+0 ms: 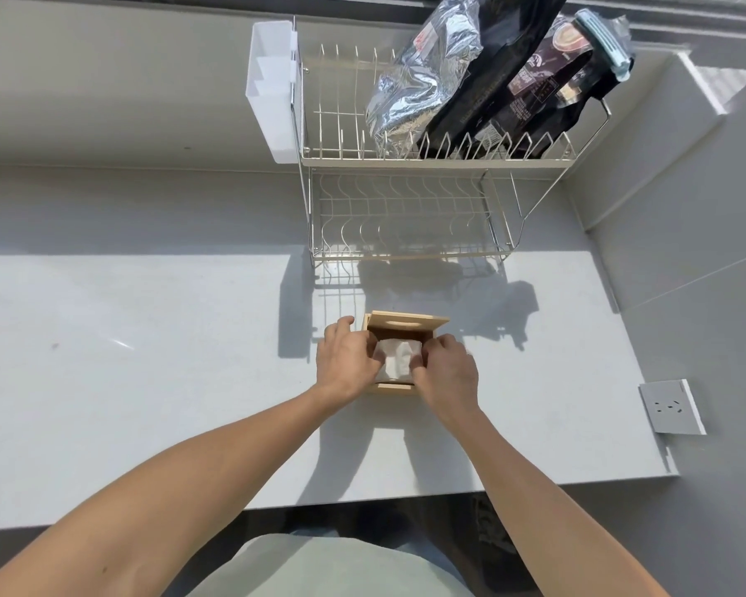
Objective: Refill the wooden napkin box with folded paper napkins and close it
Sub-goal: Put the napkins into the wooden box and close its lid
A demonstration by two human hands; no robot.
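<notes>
One wooden napkin box [399, 383], at the centre of the frame, stands on the pale worktop [147, 359]. Its lid [405, 324], with one oval slot, sits drawn back over the far edge, leaving the box open on top.

One wad of white paper napkins [396, 359] sits inside the open box, between the two hands; the number of sheets cannot be told.

Two bare hands, one at each side of the box. The left hand [345, 359] lies over the left wall, fingers curled inward against the left edge of the napkins. The right hand [446, 372] lies over the right wall, fingers bent in on the right edge of the napkins. Both grips are narrow and closed on the paper.

One two-tier wire dish rack [405, 217], upper centre of the frame, stands behind the box and apart from it.

One white plastic caddy [272, 92] hangs on the rack's left side.

Three bags lean in the rack's upper tier: one silver foil bag [423, 84], one plain black bag [483, 88], and one dark printed bag [548, 96] with a pale blue clip [608, 45] at its top.

One grey socket plate [670, 407], at the right of the frame, sits on the side wall beside the worktop's edge.
</notes>
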